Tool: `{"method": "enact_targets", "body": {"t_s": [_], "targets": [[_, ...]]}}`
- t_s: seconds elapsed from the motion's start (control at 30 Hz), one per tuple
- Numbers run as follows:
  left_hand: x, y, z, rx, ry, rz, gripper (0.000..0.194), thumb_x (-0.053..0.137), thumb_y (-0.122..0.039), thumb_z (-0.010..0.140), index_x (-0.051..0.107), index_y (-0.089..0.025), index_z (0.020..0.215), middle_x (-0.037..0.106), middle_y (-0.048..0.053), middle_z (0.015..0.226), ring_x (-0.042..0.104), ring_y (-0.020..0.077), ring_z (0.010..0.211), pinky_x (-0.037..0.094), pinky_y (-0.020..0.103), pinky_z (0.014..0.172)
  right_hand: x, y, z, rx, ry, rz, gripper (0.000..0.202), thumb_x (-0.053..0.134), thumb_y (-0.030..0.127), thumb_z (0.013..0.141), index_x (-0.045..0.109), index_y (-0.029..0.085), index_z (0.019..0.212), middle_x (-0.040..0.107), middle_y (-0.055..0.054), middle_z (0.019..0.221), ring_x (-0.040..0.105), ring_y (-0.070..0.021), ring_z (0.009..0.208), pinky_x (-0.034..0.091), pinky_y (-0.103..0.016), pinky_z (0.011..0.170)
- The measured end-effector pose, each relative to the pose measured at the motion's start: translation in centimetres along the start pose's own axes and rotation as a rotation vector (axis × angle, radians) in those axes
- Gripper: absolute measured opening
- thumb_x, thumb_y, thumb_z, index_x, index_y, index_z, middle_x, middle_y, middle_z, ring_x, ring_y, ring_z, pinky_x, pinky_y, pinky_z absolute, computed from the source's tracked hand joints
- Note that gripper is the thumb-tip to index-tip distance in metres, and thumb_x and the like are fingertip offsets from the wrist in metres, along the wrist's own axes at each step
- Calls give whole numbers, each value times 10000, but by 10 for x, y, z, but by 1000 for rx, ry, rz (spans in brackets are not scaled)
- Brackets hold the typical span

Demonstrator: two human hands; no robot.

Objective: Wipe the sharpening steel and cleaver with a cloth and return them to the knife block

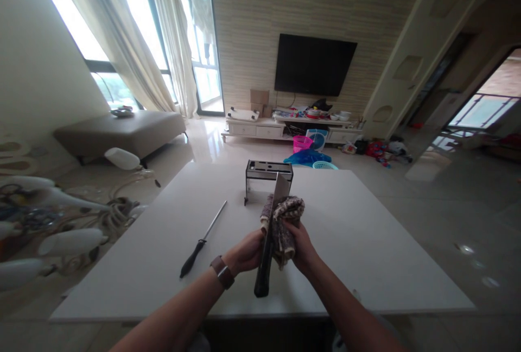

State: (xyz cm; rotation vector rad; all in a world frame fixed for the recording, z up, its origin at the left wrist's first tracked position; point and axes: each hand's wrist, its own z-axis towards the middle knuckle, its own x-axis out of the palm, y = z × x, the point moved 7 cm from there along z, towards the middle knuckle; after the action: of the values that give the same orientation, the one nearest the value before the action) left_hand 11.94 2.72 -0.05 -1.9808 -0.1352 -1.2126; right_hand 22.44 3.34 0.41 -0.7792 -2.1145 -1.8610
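A knife (280, 186) with a broad steel blade and a black handle points away from me above the white table. My left hand (249, 250), with a brown-strapped watch on its wrist, is closed at the knife's handle; its fingertips are partly hidden behind it. A brown patterned cloth (287, 232) is bunched around the blade, and my right hand (301, 239) grips it from the right. To the left, a sharpening steel (202, 241) with a black handle lies on the table. Just beyond the knife stands a black-and-silver metal frame (266, 169) on legs.
The white table (342, 265) spans the space before me. On the floor at left lie white lamp shades (73, 242) and coiled cords. Past the far edge are a pink basket (302, 143), a blue plastic bag (308, 157) and a low cabinet (256, 130) below a television.
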Motion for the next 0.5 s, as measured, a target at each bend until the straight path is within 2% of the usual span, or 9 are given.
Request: {"method": "enact_targets", "body": {"t_s": [0.13,0.23,0.3,0.4,0.5], "targets": [[-3,-1,1,38,-38,-44,191,644,-188,902,683,-120,1075,760,121,924,734,229,829,571,333,815,-16,-4,5,-48,-133,-160,561,874,438,634,582,222,1062,733,-55,999,714,-259,917,579,-380,806],[-12,-1,3,78,-95,-71,238,673,-132,873,647,-174,1106,758,76,915,730,195,751,581,309,745,-26,2,9,-152,-205,-309,616,887,468,607,550,241,1069,683,-67,1100,669,-263,1010,570,-383,836],[-17,1,4,75,-138,-66,227,679,-134,870,638,-175,1090,758,74,889,725,196,700,585,307,684,-28,4,12,-200,-197,-364,614,885,489,602,555,243,1058,659,-75,1147,642,-262,1047,561,-382,857],[-20,5,4,59,-211,-59,153,654,-189,899,655,-126,1039,759,108,845,724,219,661,593,328,648,-26,-1,12,-143,-153,-357,586,862,543,616,569,244,1025,672,-78,1081,654,-269,983,567,-383,801],[-22,6,4,30,-288,-90,174,598,-214,932,682,-63,958,757,146,800,729,228,653,604,337,676,-21,-4,9,-90,-123,-325,572,849,576,620,577,251,1004,683,-70,1017,666,-268,919,565,-370,736]]}}
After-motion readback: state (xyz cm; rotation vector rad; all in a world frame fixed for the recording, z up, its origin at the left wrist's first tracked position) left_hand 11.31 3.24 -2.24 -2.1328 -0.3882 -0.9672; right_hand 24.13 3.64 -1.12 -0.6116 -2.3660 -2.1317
